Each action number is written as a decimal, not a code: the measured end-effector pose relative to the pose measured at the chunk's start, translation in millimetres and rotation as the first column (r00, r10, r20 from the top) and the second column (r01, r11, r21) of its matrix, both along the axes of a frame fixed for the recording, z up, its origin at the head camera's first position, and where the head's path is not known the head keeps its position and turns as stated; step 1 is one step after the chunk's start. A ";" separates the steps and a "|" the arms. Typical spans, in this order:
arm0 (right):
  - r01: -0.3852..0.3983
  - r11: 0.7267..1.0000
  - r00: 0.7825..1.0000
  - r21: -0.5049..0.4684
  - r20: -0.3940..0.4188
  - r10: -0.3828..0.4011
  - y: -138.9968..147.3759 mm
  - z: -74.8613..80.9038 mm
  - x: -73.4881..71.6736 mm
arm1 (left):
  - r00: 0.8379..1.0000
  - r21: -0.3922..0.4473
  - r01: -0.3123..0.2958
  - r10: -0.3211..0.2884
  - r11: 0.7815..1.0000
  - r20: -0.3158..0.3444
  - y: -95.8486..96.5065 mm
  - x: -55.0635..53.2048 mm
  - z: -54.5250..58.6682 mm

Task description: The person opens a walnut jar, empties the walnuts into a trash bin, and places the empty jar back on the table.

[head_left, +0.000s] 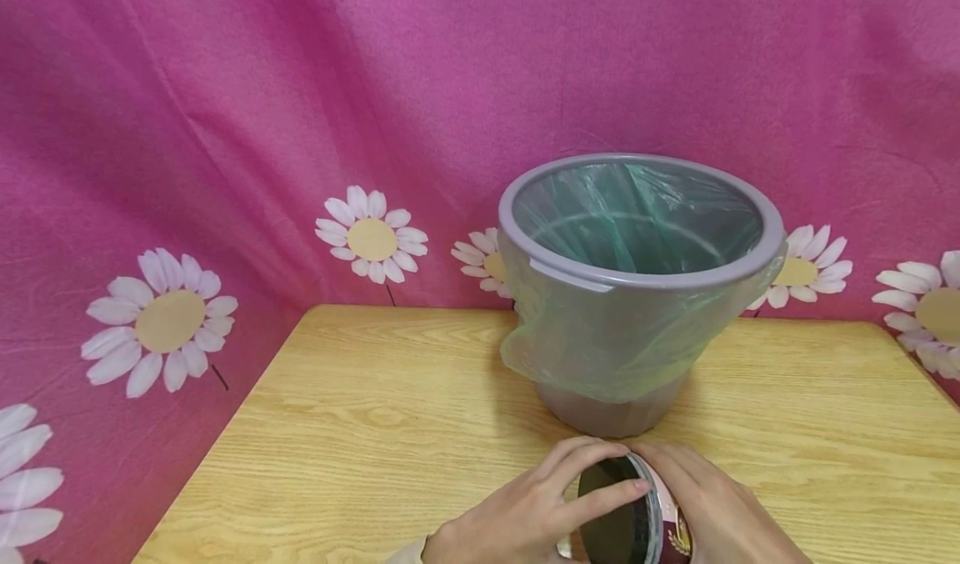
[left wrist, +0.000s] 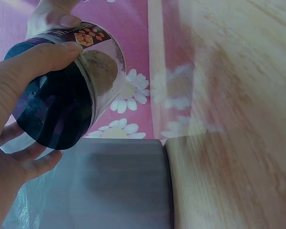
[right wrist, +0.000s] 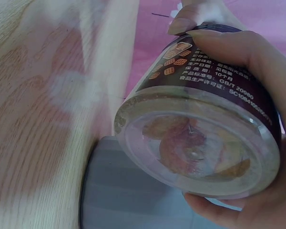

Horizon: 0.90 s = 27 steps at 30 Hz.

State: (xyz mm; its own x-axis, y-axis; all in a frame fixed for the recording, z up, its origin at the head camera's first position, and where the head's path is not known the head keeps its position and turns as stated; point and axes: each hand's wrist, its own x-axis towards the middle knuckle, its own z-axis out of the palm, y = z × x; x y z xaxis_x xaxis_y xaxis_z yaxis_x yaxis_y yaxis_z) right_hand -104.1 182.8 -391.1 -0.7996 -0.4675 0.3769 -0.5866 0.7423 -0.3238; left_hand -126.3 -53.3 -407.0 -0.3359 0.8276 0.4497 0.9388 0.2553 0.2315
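A clear plastic jar (right wrist: pixel 195 148) with a dark printed label lies tilted between both hands, low in the head view. Its wide black lid (head_left: pixel 615 532) faces left. My left hand (head_left: pixel 517 506) grips the lid, thumb and fingers spread around its edge in the left wrist view. Around the labelled body curls my right hand (head_left: pixel 716 497), with the jar's clear base turned toward the right wrist camera. Through the clear plastic, brown biscuit-like pieces (left wrist: pixel 101 71) show inside.
Just behind the hands stands a grey trash bin (head_left: pixel 577 414) lined with a thin greenish plastic bag (head_left: pixel 630 339) folded over its rim. Both are on a light wooden table (head_left: pixel 360 414). A pink cloth with daisies (head_left: pixel 420 89) hangs behind and to the left.
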 end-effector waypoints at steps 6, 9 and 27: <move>0.004 1.000 1.000 -0.006 0.012 -0.004 0.2 1.4 -0.1 | 0.999 0.009 -0.006 0.006 1.000 -0.036 0.3 -1.2 0.2; -0.001 1.000 1.000 -0.008 -0.001 0.001 0.3 1.2 -0.1 | 0.999 0.014 -0.004 0.005 1.000 -0.037 0.1 -1.1 0.2; 0.001 1.000 1.000 -0.011 -0.009 -0.001 0.6 -1.6 -0.2 | 1.000 0.036 -0.026 0.027 0.999 -0.008 -1.5 0.0 0.7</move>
State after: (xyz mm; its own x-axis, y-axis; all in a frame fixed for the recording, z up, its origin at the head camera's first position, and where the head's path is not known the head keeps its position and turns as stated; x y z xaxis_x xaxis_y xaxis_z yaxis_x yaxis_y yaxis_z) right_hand -104.3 183.4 -392.7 -0.7966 -0.4622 0.3896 -0.5888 0.7394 -0.3265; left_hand -126.3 -54.8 -406.3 -0.3539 0.8017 0.4818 0.9336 0.2719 0.2334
